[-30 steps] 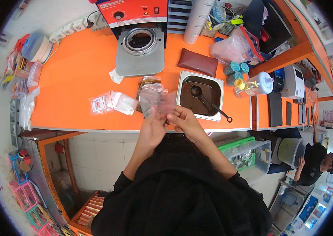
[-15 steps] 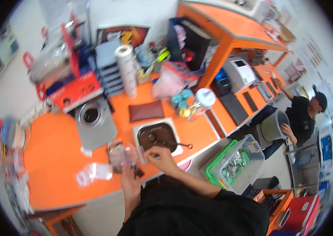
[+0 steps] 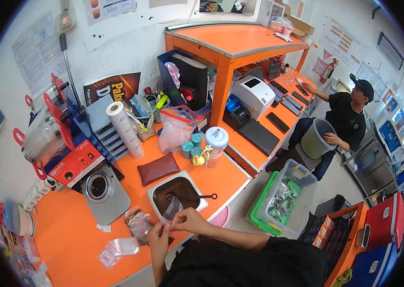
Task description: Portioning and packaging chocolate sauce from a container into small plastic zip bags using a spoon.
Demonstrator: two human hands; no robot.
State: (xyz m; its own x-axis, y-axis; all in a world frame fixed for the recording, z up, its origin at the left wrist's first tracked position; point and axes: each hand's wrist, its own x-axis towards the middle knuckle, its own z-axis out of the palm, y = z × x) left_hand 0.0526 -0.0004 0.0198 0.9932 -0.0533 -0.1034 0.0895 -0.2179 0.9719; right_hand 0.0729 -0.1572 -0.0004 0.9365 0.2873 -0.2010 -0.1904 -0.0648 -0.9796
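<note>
A small clear plastic bag point(image 3: 173, 207) stands up between my hands, over the near edge of a metal pan point(image 3: 203, 203). My left hand point(image 3: 158, 237) pinches its lower left side with thumb and fingers. Close beside it, my right hand point(image 3: 190, 222) has its fingers closed on the bag's right side. The pan holds dark brown sauce point(image 3: 183, 185), and a black ladle point(image 3: 205, 196) lies in it, handle over the right rim. Next to my left hand is a pile of clear bags point(image 3: 138, 224), with more flat bags point(image 3: 118, 249) left of it.
A sealing machine point(image 3: 97, 185) with a red front stands at the left. A brown pouch point(image 3: 158, 169), a paper roll point(image 3: 124, 129) and a drink dispenser point(image 3: 216, 139) stand behind the pan. Plastic crates point(image 3: 278, 205) sit right; beyond, a person holds a grey bucket point(image 3: 317, 139).
My right hand has moved left and down from the pan to meet my left hand. The bag now stands between both hands, and the view has shifted.
</note>
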